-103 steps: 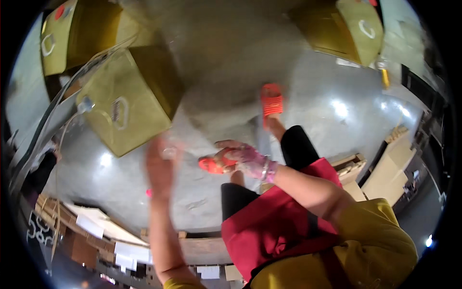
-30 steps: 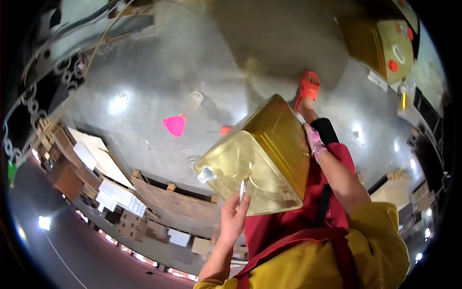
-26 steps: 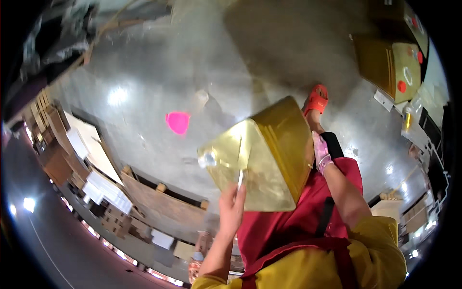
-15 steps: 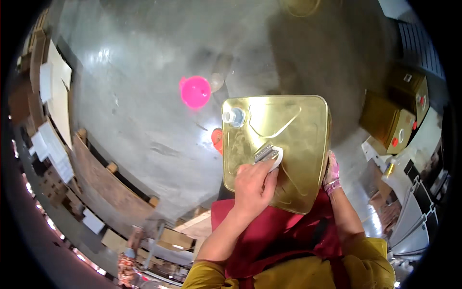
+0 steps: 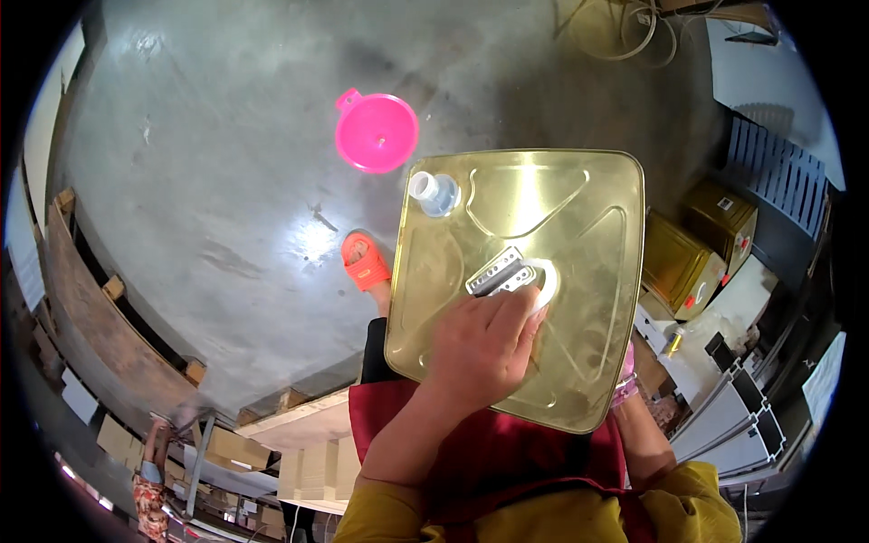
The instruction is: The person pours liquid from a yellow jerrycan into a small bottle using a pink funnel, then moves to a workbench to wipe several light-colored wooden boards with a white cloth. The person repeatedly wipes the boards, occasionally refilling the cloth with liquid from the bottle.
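Observation:
A gold metal jerrycan [image 5: 434, 308], tilted and held off the floor, fills the middle of the head view. My left hand [image 5: 484, 344] is closed round the white carrying handle [image 5: 547, 281], hinged on a metal plate [image 5: 502, 273] in its top. A translucent plastic spout [image 5: 435, 194] stands up at the can's far left corner. My right hand [image 5: 626, 376], smeared pink, is against the can's right side; its fingers are hidden behind the can. A bright pink funnel-like bowl [image 5: 376, 133] with a tab is on the floor beyond the spout.
Two more gold cans [image 5: 683, 267] with red caps stand at the right beside a blue slatted pallet [image 5: 778, 167]. White frames [image 5: 733, 430] lean nearer. My foot wears an orange sandal [image 5: 366, 262]. Long boards [image 5: 109, 308] lie at left; another person [image 5: 150, 498] is lower left.
The can has come up closer to the view, lifted by my left hand on its handle. My right hand has slipped further behind the can's side. My orange-sandalled foot shows more.

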`<state>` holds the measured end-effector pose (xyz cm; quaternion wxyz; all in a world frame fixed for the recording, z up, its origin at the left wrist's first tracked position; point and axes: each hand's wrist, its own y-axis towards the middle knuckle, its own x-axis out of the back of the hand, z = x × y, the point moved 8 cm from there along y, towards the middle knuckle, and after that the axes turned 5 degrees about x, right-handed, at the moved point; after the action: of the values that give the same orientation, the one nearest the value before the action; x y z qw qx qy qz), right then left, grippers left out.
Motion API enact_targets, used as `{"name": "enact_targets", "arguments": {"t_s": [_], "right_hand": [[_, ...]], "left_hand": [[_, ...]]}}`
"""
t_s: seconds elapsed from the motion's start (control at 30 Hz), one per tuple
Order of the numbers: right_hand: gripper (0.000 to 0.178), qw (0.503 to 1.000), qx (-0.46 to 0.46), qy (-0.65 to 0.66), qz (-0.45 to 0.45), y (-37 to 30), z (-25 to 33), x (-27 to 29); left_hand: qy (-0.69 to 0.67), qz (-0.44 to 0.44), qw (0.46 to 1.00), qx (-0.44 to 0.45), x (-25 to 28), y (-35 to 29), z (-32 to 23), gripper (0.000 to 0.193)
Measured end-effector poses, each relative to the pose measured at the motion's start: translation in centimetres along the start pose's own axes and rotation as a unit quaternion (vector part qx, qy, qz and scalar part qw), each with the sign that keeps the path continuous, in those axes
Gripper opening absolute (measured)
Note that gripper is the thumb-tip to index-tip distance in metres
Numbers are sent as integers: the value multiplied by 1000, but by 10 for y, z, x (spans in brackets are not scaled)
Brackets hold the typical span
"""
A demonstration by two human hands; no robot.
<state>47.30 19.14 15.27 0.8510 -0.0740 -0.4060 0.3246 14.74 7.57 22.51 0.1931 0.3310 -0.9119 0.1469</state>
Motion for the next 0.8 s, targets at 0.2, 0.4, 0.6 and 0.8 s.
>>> {"name": "enact_targets", "arguments": {"t_s": [0.2,0.4,0.6,0.8], "right_hand": [[16,917,-274,277,-87,-26,-54,-12],[29,906,-303,290,-58,-13,16,-19],[32,908,-293,298,-22,-7,47,-13],[27,924,-286,254,-31,-16,38,2]], "left_hand": [[-26,-20,999,4,10,7,16,19],[-62,-35,997,11,19,11,24,20],[-77,-10,996,49,25,15,30,17],[-115,30,990,71,20,20,35,13]]}}
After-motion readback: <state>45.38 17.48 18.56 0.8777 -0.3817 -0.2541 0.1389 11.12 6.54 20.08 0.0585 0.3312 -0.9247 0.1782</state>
